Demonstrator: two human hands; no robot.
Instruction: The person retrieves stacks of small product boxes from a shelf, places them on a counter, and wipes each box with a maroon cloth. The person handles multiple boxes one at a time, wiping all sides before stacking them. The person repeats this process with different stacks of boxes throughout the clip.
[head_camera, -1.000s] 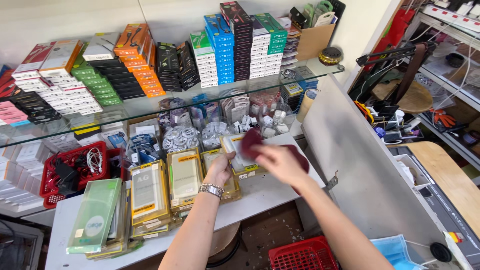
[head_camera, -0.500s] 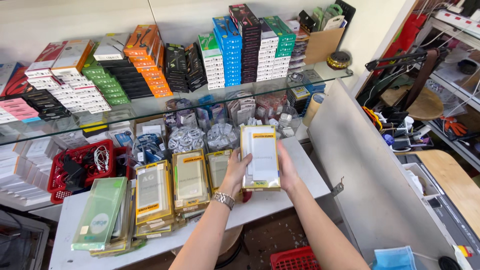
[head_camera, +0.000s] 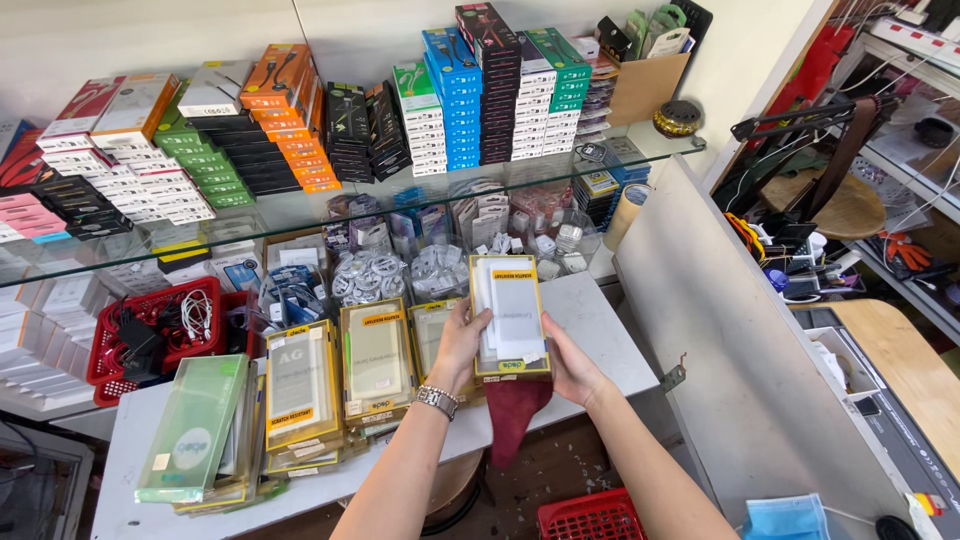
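Note:
Both hands hold up one yellow-edged clear flat pack with a white insert, upright above the white counter. My left hand, with a metal watch at the wrist, grips its left edge. My right hand supports its lower right corner. A dark red cloth hangs under the pack at my right hand. Just left of my hands, similar yellow-edged packs lie in stacks on the counter.
A green flat pack stack lies at the counter's left. A red basket holds cables. A glass shelf above carries rows of coloured boxes. Another red basket sits on the floor. A grey panel stands to the right.
A second ago my right hand held the dark red cloth over the counter. Both hands have since lifted a yellow-edged pack upright and now hold it slightly nearer.

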